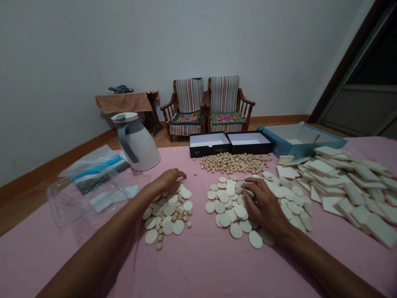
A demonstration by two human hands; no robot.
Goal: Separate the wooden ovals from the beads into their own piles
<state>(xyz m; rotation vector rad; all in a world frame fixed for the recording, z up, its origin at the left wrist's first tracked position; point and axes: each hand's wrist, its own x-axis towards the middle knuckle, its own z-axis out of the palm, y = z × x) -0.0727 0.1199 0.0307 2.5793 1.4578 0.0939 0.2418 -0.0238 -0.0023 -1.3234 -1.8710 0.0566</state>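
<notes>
My left hand (169, 181) is closed on a pale round disc (180, 179) at the far side of the left pile. That pile mixes white discs (168, 227) with small wooden cubes (175, 216). My right hand (263, 203) rests palm down with fingers apart on a larger heap of white discs (231, 203); its fingertips touch discs, and some are hidden beneath it. Behind this heap lies a spread of small wooden cubes (234, 163). To the right, rectangular white tiles (350, 186) form a tall loose pile.
Two black open boxes (211, 151) and a blue box (276, 142) stand at the back. A white-grey jug (139, 145) is at the left, near a clear plastic tray (83, 207) and a blue-black packet (99, 174). Pink cloth (198, 265) covers the work surface.
</notes>
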